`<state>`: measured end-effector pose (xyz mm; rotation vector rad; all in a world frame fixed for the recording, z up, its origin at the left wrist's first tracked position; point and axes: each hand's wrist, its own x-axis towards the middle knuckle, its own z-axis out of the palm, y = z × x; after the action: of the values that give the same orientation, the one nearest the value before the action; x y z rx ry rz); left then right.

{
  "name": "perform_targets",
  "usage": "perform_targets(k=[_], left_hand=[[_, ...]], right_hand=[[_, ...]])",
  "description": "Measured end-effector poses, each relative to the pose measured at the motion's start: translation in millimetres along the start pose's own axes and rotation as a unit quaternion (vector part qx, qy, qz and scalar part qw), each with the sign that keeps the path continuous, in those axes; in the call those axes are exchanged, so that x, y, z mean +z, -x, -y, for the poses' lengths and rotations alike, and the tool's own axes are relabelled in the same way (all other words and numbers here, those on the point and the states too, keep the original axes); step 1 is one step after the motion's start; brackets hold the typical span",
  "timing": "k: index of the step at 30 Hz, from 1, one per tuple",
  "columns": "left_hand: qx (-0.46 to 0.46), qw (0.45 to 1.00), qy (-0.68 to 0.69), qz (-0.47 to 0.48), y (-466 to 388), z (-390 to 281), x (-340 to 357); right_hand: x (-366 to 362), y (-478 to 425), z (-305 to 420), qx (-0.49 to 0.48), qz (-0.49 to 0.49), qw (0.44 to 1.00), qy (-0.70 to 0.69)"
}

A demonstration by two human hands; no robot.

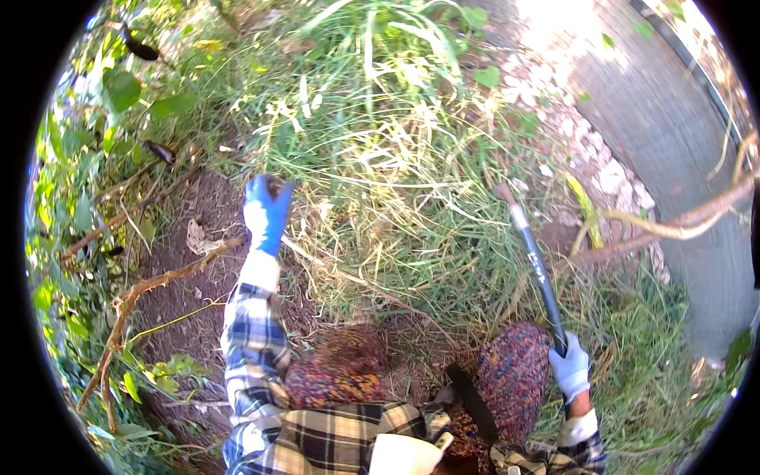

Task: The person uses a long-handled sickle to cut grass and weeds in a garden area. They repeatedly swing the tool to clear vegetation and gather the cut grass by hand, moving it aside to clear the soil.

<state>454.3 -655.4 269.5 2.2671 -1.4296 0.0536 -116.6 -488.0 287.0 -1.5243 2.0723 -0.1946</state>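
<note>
My left hand (265,217), in a blue and white glove, reaches forward with thumb and fingers apart. It is at the left edge of a patch of long grass (386,178), beside bare brown soil (208,196), and I see nothing held in it. My right hand (571,365), also gloved, grips the dark handle of a long hand tool (541,276) low on the right. White writing marks that handle. The tool's small rusty metal head (503,191) points forward and rests at or just over the grass; the blades partly hide its contact.
Bare woody branches (127,303) cross the soil at left, and another branch (683,228) juts in from the right. Dark elongated fruits (139,47) hang among leaves. Pale stones (611,178) border a grey flat surface (671,130). My patterned trouser knees (513,380) are below.
</note>
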Motion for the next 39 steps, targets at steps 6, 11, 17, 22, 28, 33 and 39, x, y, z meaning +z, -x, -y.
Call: perform_targets(k=[6,11,17,22,28,33,39], left_hand=[[0.239,0.952,-0.18,0.058,-57,8,74],[0.131,0.973,0.041,0.188,12,-27,199],[0.096,0.966,0.162,0.179,83,-60,124],[0.086,0.943,0.206,0.247,140,-37,110],[0.085,0.948,0.282,0.123,157,-10,90],[0.095,0.94,0.305,0.118,164,6,102],[0.037,0.887,0.392,0.24,170,2,103]], right_hand=[[-9,-11,79,-0.05,0.001,0.999,0.012],[-29,-23,164,-0.014,-0.059,0.985,-0.163],[21,-99,300,-0.146,0.148,0.952,-0.223],[115,-158,414,-0.27,0.205,0.935,-0.101],[159,-166,388,-0.221,0.206,0.95,0.082],[86,-117,273,-0.23,0.1,0.948,0.197],[82,-107,315,-0.131,0.214,0.967,-0.05]])
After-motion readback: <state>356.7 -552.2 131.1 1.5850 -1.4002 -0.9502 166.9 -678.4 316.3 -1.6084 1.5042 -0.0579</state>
